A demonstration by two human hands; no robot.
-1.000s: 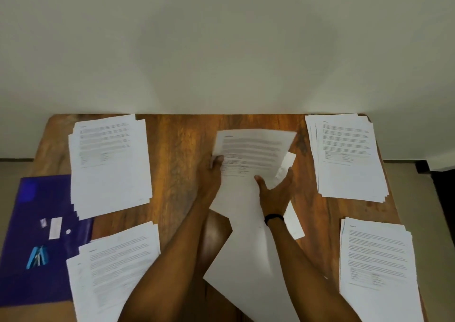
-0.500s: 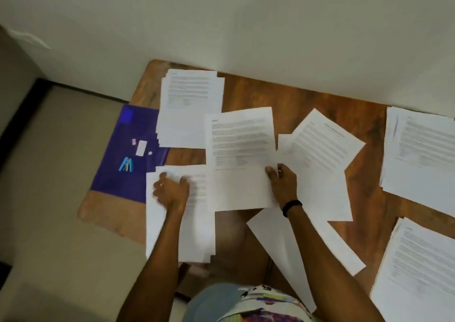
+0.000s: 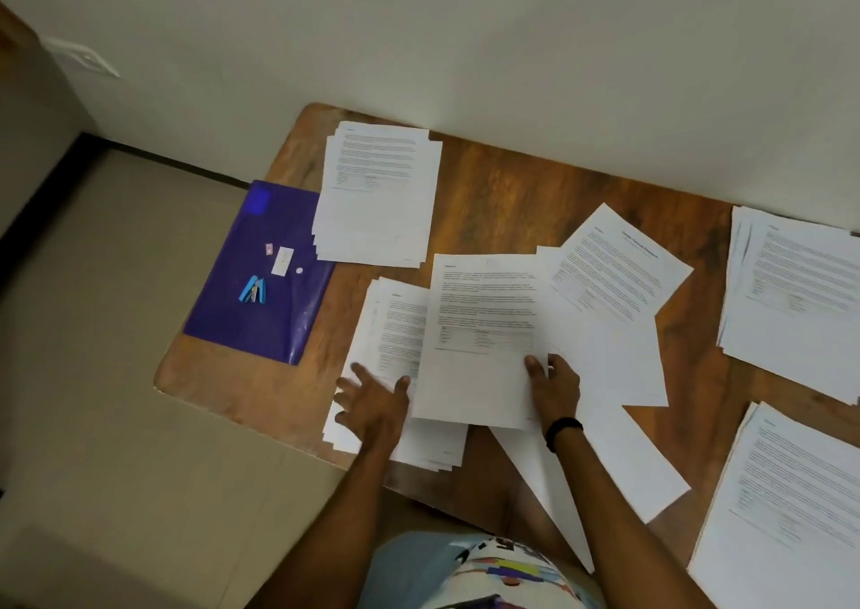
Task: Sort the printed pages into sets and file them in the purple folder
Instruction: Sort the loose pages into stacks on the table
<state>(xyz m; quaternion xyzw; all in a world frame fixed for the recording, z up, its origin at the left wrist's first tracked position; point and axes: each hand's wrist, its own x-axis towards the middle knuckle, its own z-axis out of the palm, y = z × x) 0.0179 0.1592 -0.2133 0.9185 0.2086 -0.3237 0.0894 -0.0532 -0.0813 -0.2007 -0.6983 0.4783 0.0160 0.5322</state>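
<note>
My right hand [image 3: 554, 387] pinches the lower right edge of a printed page [image 3: 479, 329], which hangs partly over the near-left stack of pages [image 3: 386, 352]. My left hand [image 3: 372, 401] lies with fingers spread on that stack's lower part. The purple folder [image 3: 260, 278] sits at the table's left edge. Another stack [image 3: 379, 194] lies at the far left. Loose sheets [image 3: 614, 292] are spread in the middle. Two more stacks lie on the right, one at the far right [image 3: 796, 296] and one at the near right [image 3: 791, 506].
A small blue stapler [image 3: 254, 290] and a white label [image 3: 283, 260] sit on the folder. The wooden table [image 3: 493, 199] stands against a pale wall. Tiled floor lies to the left. Sheets overhang the table's near edge by my lap.
The view swung left. My right hand carried the printed page leftward from the middle pile to over the near-left stack. My left hand let go of it and now lies spread on that stack.
</note>
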